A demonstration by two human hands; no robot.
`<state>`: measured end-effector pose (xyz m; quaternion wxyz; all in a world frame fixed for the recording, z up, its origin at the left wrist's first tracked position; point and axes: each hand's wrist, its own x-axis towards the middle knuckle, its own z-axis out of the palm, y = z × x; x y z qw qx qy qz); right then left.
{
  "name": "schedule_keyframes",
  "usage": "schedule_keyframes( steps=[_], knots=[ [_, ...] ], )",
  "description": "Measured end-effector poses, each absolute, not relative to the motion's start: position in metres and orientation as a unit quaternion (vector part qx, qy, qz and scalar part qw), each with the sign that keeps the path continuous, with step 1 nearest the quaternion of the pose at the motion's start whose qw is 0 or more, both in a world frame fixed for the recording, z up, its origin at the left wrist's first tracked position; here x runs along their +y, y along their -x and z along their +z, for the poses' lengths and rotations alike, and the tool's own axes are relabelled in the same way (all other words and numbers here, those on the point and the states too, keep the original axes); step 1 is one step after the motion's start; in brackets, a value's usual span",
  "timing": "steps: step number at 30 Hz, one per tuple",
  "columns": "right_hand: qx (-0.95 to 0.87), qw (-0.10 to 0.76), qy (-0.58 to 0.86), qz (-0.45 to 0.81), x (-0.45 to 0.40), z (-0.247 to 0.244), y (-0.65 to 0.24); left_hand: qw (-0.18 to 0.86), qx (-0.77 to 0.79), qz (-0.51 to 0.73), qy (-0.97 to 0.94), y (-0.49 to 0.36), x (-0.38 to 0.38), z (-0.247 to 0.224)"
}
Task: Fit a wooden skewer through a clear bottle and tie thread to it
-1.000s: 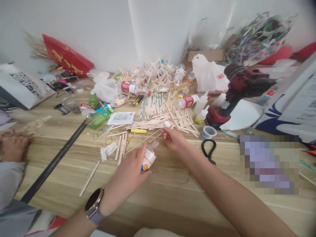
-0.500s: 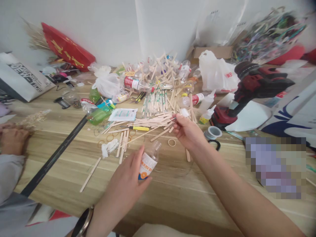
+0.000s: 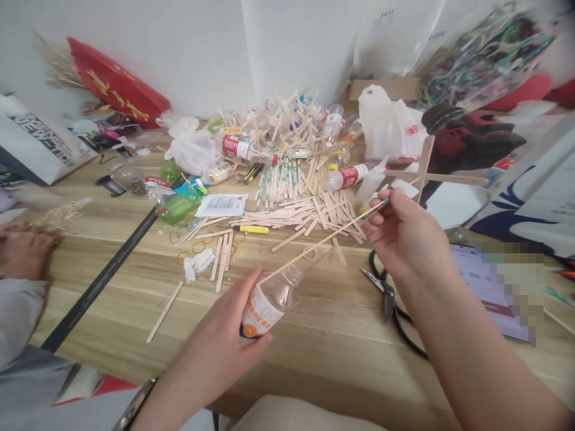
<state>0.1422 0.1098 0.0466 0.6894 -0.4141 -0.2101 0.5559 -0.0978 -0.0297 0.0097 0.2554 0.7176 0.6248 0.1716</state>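
My left hand [image 3: 224, 326] is closed around a small clear plastic bottle [image 3: 265, 305] with a white and orange label, its open neck tilted up to the right. My right hand [image 3: 406, 233] pinches a thin wooden skewer [image 3: 332, 235], which slants down across the bottle's neck toward my left fingers. Beyond the right fingers, two crossed craft sticks [image 3: 449, 177] stand out with a small white piece [image 3: 405, 188] beside them; how they join is hidden by my hand. A rubber band [image 3: 309, 254] shows behind the skewer.
Black-handled scissors [image 3: 389, 302] lie by my right forearm. Craft sticks [image 3: 296, 215] pile up mid-table, with a yellow-handled tool [image 3: 254, 229] before them. Bottles and bags crowd the back. A dark drill [image 3: 471, 140] stands at right, and another person's hand [image 3: 27, 248] rests at left.
My right hand has moved right and toward me, drawing the skewer and the crossed craft sticks away from the pile. The scissors have come into view. My left hand still holds the bottle.
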Motion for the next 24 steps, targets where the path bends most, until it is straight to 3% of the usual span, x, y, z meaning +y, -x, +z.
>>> schedule_keyframes(
  steps=[4,15,24],
  knots=[
    [-0.202,0.685,0.416,0.563,0.113,0.044,-0.14,0.351,0.638,0.148,-0.67,0.107,-0.03,0.025],
    [-0.235,0.706,0.42,0.519,0.133,0.055,-0.147,0.324,0.657,0.153,-0.663,0.112,-0.025,0.021],
    [-0.26,0.715,0.444,0.474,0.148,0.052,-0.147,0.46,0.633,0.167,-0.6,0.111,-0.013,0.025]
  ],
)
